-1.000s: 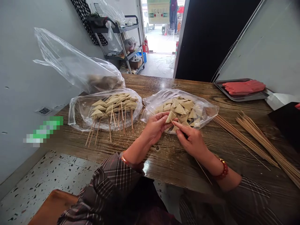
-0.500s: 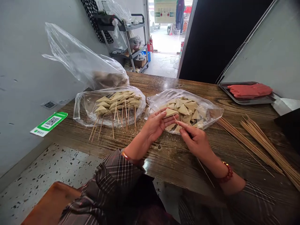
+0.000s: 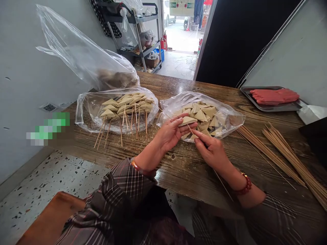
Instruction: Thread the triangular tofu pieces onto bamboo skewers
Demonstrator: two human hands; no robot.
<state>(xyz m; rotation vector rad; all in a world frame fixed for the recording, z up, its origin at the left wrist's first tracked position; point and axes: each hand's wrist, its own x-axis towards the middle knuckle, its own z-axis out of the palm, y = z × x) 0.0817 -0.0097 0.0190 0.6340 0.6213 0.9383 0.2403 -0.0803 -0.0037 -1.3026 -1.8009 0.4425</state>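
Observation:
My left hand (image 3: 170,136) holds a stack of pale tan triangular pieces (image 3: 187,120) between thumb and fingers. In my right hand (image 3: 212,148) is a thin wooden skewer (image 3: 190,129), pinched by thumb and index finger, its upper end at the stack's lower edge. How deep the tip sits cannot be seen. Behind both hands, loose triangles (image 3: 201,114) lie on a clear plastic bag (image 3: 233,119). To the left, skewered triangles (image 3: 125,103) rest on another clear bag (image 3: 85,117), their sticks pointing toward me.
Two bundles of skewers (image 3: 270,153) lie on the wooden table (image 3: 178,173) at the right. A dark tray (image 3: 270,108) with red meat (image 3: 274,96) stands at the back right. A tall plastic bag (image 3: 81,64) leans at the back left. Beyond is a shelf cart (image 3: 145,52).
The view has tilted down slightly, so most things sit a little differently in the picture. Both hands keep nearly the same pose around the stack and skewer.

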